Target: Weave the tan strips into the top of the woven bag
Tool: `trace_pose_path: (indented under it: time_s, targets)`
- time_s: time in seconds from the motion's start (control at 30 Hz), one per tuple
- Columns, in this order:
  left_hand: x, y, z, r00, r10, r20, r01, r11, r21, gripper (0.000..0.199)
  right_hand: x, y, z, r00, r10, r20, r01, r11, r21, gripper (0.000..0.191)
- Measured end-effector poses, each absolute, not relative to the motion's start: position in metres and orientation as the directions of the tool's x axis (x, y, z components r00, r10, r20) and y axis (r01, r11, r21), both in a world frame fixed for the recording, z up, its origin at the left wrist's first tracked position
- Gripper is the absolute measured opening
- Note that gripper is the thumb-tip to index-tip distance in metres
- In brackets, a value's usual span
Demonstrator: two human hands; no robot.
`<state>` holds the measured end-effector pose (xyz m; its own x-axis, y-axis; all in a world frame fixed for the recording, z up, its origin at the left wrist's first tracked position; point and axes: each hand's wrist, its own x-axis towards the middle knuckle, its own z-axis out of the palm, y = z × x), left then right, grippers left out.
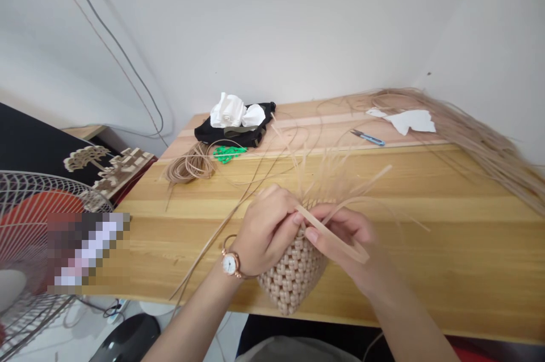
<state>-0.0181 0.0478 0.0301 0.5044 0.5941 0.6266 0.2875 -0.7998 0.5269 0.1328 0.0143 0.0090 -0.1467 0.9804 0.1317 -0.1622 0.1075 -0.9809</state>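
A tan woven basket (293,277) with an open-knot pattern is held over the front of the wooden table, its lower corner pointing toward me. Loose strands stick up from its far rim. My left hand (272,226) wears a watch and is closed at the basket's rim, thumb and fingers pinching it. My right hand (344,237) is closed beside it, gripping a flat tan weaving strip (332,234) that crosses the rim and loops over the hand. The fingertips of both hands almost meet at the rim. Part of the basket is hidden behind the hands.
A coil of tan cord (191,164), green bits (229,153) and a black bag (238,136) with white tissue (227,111) lie at the back left. Blue snips (368,138), white paper (411,122) and long strands (481,140) lie back right. A fan (38,186) stands left.
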Motion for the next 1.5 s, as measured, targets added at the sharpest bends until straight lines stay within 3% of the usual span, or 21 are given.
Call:
trace_pose_path:
  time_s: [0.13, 0.33, 0.57, 0.77, 1.0, 1.17, 1.3, 1.5]
  targets:
    - [-0.018, 0.049, 0.03, 0.523, 0.586, 0.619, 0.28, -0.804, 0.524, 0.01, 0.135, 0.015, 0.011, -0.169, 0.979, 0.118, -0.197, 0.084, -0.977, 0.006]
    - [-0.018, 0.049, 0.03, 0.502, 0.592, 0.631, 0.3, -0.803, 0.515, 0.011, 0.137, 0.014, 0.012, -0.204, 0.97, 0.134, -0.118, 0.111, -0.987, 0.005]
    - [-0.018, 0.048, 0.03, 0.488, 0.611, 0.624, 0.304, -0.789, 0.534, 0.013, 0.14, 0.014, 0.009, -0.201, 0.946, 0.255, -0.011, 0.258, -0.966, 0.003]
    - [-0.02, 0.047, 0.027, 0.494, 0.614, 0.615, 0.305, -0.785, 0.539, 0.016, 0.146, 0.017, 0.017, -0.328, 0.887, 0.325, 0.058, 0.362, -0.93, 0.009]
    - [-0.02, 0.045, 0.026, 0.396, 0.624, 0.674, 0.224, -0.777, 0.588, 0.01, 0.148, 0.015, 0.013, -0.263, 0.932, 0.25, 0.021, 0.265, -0.964, 0.01]
    - [-0.017, 0.041, 0.028, 0.33, 0.624, 0.708, 0.219, -0.78, 0.586, 0.011, 0.141, 0.014, 0.006, -0.168, 0.964, 0.207, -0.133, 0.186, -0.974, 0.008]
    - [-0.011, 0.034, 0.022, 0.192, 0.715, 0.672, 0.127, -0.698, 0.705, 0.011, 0.138, 0.015, 0.006, -0.105, 0.979, 0.173, -0.221, 0.147, -0.964, 0.006]
    - [-0.011, 0.022, 0.017, -0.057, 0.831, 0.553, 0.05, -0.551, 0.833, 0.012, 0.133, 0.023, 0.012, -0.193, 0.976, 0.103, -0.136, 0.077, -0.988, 0.007]
